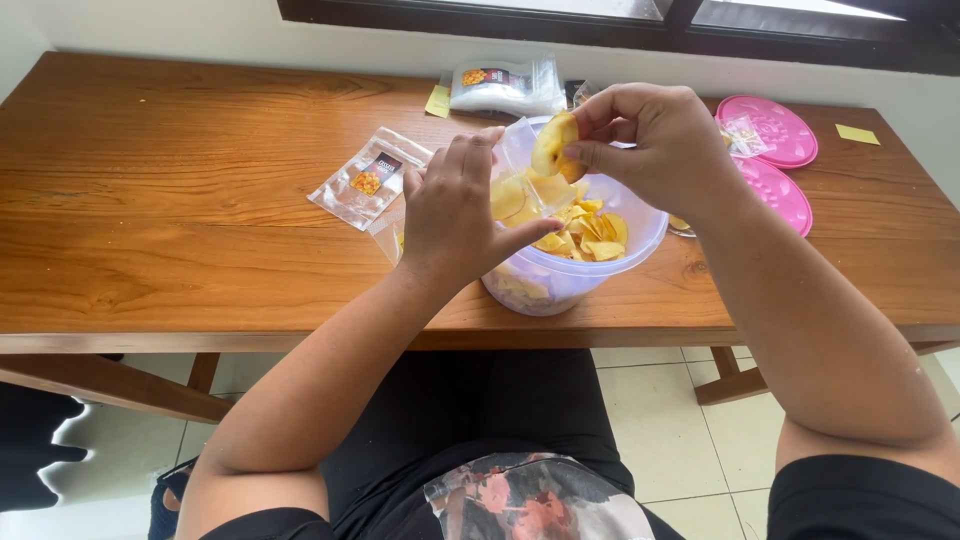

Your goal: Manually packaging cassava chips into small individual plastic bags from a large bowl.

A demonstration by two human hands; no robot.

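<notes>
Two hands: both clamped
Left hand: pinching clear pouch mouth open
Right hand: gripping yellow chip lightly, just above pouch
Tip: feed chip edge-first, gently

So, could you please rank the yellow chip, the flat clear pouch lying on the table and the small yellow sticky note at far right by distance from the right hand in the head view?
1. Yellow chip: pinched in the fingers of the right hand.
2. Small yellow sticky note: on the wooden table, at far right.
3. Flat clear pouch: lying at left, beyond the left hand.
</notes>
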